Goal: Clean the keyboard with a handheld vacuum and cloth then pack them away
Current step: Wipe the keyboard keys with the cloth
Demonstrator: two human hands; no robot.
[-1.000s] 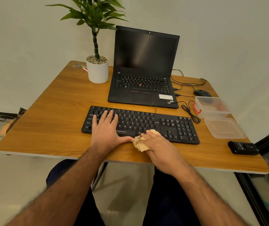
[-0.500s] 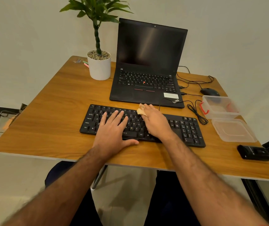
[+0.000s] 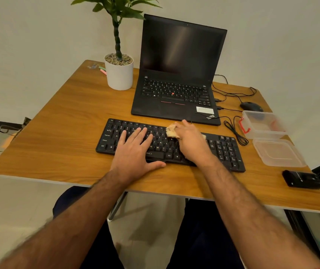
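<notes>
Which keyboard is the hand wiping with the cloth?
The separate black keyboard nearest the person. The right hand presses the cloth on it; the laptop behind has its own keys, untouched.

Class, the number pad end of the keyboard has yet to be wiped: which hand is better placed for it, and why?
Probably the right hand: it grips the cloth mid-keyboard, beside the number pad. The left hand lies flat on the left keys, steadying the board.
</notes>
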